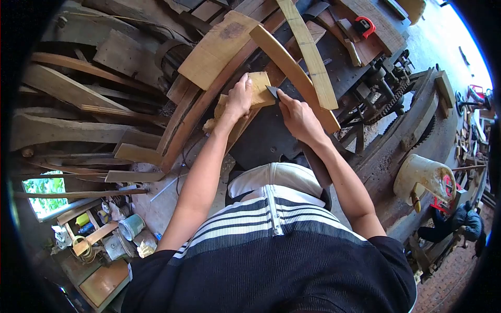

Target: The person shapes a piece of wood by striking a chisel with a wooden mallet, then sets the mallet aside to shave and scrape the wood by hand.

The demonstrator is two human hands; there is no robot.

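Note:
A small light-coloured wooden block point(260, 83) lies near the middle of the view, above a dark work surface point(266, 141). My left hand point(239, 97) is closed on the block's left side. My right hand point(301, 117) grips a tool with a dark pointed blade point(272, 92), whose tip is at the block's right edge. A long dark handle-like part point(316, 166) shows below my right wrist. Just above my right hand lies a curved wooden piece point(292, 70), with a lighter curved strip point(309, 49) beside it.
A flat board point(216, 48) and stacked planks point(57, 130) are at the left. A red tape measure point(364, 26) sits at the top right. Machinery with a toothed chain point(389, 109) and a white bucket point(424, 179) stand at the right. Another person point(459, 224) is at the far right.

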